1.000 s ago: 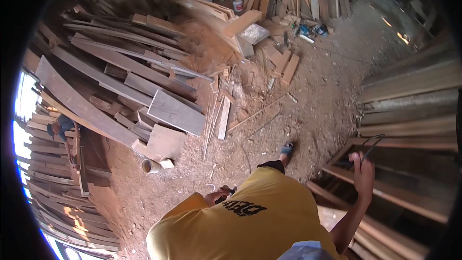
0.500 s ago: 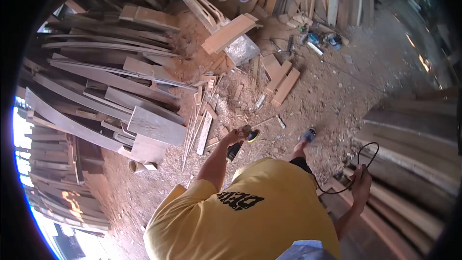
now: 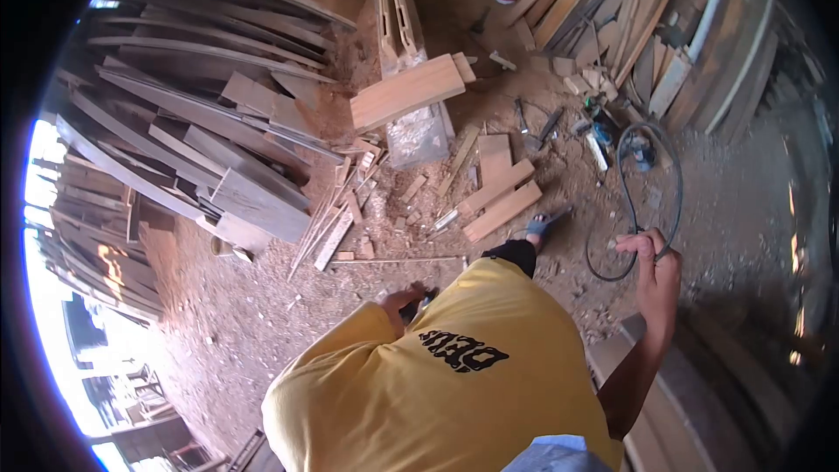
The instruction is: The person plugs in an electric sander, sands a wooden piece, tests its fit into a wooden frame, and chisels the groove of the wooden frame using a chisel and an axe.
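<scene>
Dusty floor [image 3: 245,315], cut boards [image 3: 504,213] on it. A dark cord [image 3: 680,188], looped, not laid down, hangs from the right hand [image 3: 654,262], fingers curled round it; the left hand [image 3: 401,304] seemingly grasps a half-hidden dark tool [image 3: 427,296].

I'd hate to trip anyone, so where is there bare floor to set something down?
A broad open patch is the shavings-strewn floor between the plank stack and the yellow shirt. Another lies right of the cable held by the right hand, above the lower-right boards. It's crowded around the loose boards and the blue tool.
</scene>
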The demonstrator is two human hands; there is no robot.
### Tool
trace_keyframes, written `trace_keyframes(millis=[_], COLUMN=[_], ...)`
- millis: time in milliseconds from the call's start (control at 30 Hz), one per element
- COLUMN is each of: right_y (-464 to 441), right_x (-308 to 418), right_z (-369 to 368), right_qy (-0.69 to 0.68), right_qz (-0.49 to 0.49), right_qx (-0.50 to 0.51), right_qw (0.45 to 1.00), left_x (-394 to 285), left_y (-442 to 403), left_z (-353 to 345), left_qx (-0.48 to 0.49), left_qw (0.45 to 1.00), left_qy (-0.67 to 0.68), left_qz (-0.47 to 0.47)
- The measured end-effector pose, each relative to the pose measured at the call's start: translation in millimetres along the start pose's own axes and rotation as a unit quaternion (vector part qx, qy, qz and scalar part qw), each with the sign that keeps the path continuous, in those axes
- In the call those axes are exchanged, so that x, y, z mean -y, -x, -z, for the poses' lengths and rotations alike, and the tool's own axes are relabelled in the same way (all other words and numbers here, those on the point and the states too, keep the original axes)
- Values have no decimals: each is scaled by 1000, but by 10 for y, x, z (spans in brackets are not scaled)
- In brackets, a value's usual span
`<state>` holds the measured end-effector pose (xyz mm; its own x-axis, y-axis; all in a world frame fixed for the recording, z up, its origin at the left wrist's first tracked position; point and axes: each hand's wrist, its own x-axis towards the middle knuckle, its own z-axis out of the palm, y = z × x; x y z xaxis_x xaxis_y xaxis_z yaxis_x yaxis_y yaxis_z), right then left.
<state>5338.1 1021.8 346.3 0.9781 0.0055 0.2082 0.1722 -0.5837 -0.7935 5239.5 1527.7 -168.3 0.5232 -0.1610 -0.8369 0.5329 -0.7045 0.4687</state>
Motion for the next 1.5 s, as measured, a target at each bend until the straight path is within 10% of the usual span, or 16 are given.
trace_keyframes(millis=[233,500,667,767,933,1167,1267,1500], right_y=[-2023,-4372,-5830,-6837,-9082,-11578,-11953,-11442], right_x=[-877,-1475,-1817,-2061,-2725,-3394,-4395,-6095], right_z=[198,-58,-361,-716,-2099,-4217,-5009,-6260], right_qy=[120,78,-52,-61,-86,143,121,-60], right_qz=[-33,-86,29,9,-38,-57,-99,-348], right_qx=[76,183,201,238,404,343,345,317], right_qw=[989,976,978,969,910,927,925,880], left_x=[-1188,-3762,-5588,-6177,-6700,-6138,-6127,-5164], left_y=[-1038,-2435,-2482,-2957,-4132,-5919,-6363,-7800], left_z=[85,1516,2476,2953,4046,5547,6407,7463], left_qx=[28,-74,-200,-262,-261,-324,-264,-344], left_qw=[999,964,966,962,950,939,913,916], left_qy=[36,-18,-106,76,127,-15,70,140], left_qz=[27,-255,-122,-23,118,117,302,151])
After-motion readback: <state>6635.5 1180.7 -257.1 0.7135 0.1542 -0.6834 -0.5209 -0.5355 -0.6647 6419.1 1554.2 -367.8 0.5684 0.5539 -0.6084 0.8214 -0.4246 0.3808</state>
